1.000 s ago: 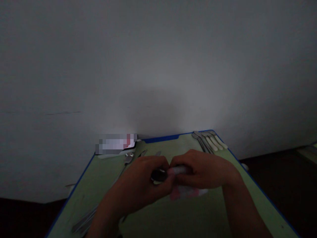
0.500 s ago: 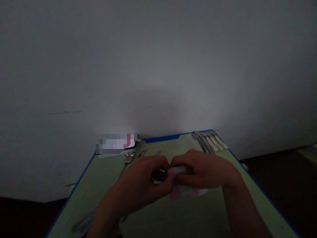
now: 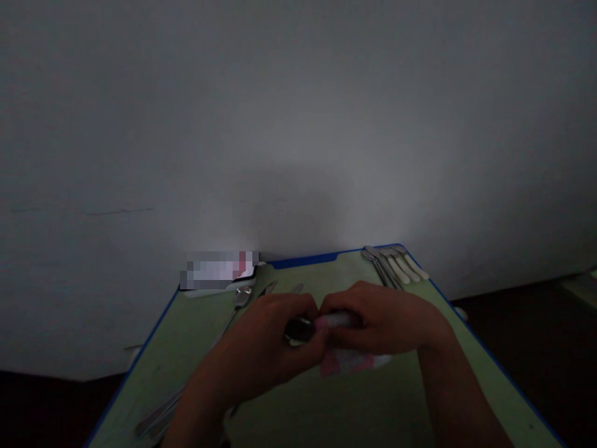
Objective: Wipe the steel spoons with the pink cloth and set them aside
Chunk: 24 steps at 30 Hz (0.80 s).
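Note:
My left hand (image 3: 280,339) is closed around a spoon (image 3: 300,330); its dark, rounded bowl shows between thumb and fingers, and the rest is hidden. Against it, my right hand (image 3: 373,318) pinches a pink-and-white cloth (image 3: 347,362), part of which hangs below the fingers. The cloth touches the spoon at the fingertips, where both hands meet above the green table (image 3: 326,410). Behind my left hand, a knife blade (image 3: 297,289) lies partly covered.
At the back right lie several pieces of cutlery (image 3: 401,267), some with white handles. A long-handled spoon (image 3: 242,295) lies left, near a blurred-out flat object (image 3: 217,272). More metal handles (image 3: 156,423) rest at front left. A pale wall (image 3: 298,124) stands behind the table.
Hardly anything differs. Both hands stay together on the spoon and cloth, with only a very slight shift of the cloth and fingers.

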Available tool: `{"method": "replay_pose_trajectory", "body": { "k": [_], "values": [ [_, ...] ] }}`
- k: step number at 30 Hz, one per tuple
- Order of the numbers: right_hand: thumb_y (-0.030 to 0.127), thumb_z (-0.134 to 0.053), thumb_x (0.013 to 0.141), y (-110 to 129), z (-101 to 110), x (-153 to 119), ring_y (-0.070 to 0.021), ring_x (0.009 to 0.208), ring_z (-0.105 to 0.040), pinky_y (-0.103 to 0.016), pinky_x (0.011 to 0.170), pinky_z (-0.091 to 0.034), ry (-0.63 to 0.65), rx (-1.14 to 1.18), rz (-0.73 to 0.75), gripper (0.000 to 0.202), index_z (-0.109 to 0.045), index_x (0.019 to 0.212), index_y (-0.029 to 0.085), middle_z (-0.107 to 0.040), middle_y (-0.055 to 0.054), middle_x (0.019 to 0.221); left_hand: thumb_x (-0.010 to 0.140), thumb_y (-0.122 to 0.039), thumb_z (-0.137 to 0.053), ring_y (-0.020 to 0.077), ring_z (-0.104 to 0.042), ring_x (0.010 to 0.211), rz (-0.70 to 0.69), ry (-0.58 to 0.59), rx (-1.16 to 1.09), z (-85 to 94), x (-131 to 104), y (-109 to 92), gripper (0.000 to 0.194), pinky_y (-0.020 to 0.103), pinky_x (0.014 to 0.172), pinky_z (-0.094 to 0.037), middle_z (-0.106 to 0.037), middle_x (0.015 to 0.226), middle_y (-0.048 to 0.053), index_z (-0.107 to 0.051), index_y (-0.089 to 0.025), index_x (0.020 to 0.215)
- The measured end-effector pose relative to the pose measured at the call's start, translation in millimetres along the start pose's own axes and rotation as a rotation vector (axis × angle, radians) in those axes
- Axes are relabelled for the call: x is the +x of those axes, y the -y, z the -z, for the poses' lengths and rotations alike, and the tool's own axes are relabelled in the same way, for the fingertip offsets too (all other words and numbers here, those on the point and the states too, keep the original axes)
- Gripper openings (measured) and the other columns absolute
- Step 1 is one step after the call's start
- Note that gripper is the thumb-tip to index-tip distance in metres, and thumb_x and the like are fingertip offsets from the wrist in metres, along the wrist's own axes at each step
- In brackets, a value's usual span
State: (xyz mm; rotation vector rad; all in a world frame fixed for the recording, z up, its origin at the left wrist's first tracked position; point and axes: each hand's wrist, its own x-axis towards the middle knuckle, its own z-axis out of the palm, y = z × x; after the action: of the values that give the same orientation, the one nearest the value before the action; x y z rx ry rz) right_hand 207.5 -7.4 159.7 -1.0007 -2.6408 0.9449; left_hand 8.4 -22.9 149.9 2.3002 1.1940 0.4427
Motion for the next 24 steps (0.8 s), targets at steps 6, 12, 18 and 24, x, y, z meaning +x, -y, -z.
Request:
{"method": "replay_pose_trajectory", "body": {
  "k": [6,12,18,24],
  "values": [
    [0.043,-0.048,0.087,0.0,0.5,0.0,-0.0105,0.065,-0.057,-0.022,0.057,-0.035,-0.004,0.002,-0.002,0.032,-0.063,0.097,0.016,-0.066,-0.003,0.08,0.082,-0.029,-0.054,0.0105,-0.057,0.059,-0.016,-0.012,-0.001,-0.7,-1.3,0.4,0.014,0.021,0.056,-0.04,-0.062,0.065,-0.003,-0.06,-0.018,0.074],
    [0.042,-0.048,0.087,0.1,0.4,0.5,-0.0109,0.067,-0.057,-0.022,0.058,-0.035,-0.007,-0.004,-0.008,0.031,-0.063,0.096,0.016,-0.066,-0.004,0.08,0.082,-0.029,-0.053,0.0103,-0.057,0.059,-0.013,0.002,-0.022,-0.8,-0.1,1.3,0.015,0.02,0.055,-0.04,-0.063,0.065,-0.003,-0.059,-0.018,0.074],
    [0.043,-0.048,0.087,0.7,0.3,0.5,-0.0108,0.066,-0.057,-0.022,0.057,-0.035,0.006,0.007,-0.02,0.032,-0.063,0.096,0.016,-0.066,-0.004,0.079,0.081,-0.028,-0.055,0.0099,-0.057,0.058,-0.013,-0.009,-0.022,-0.5,-0.5,0.8,0.014,0.02,0.055,-0.04,-0.063,0.065,-0.003,-0.06,-0.018,0.073],
    [0.042,-0.047,0.088,-0.8,-0.6,1.0,-0.0111,0.067,-0.058,-0.022,0.057,-0.036,0.014,0.012,-0.017,0.032,-0.063,0.097,0.016,-0.067,-0.004,0.08,0.082,-0.029,-0.054,0.0105,-0.058,0.06,0.007,0.006,-0.044,-1.3,-0.7,1.3,0.013,0.021,0.056,-0.041,-0.063,0.066,-0.003,-0.061,-0.019,0.076]
  ]
}}
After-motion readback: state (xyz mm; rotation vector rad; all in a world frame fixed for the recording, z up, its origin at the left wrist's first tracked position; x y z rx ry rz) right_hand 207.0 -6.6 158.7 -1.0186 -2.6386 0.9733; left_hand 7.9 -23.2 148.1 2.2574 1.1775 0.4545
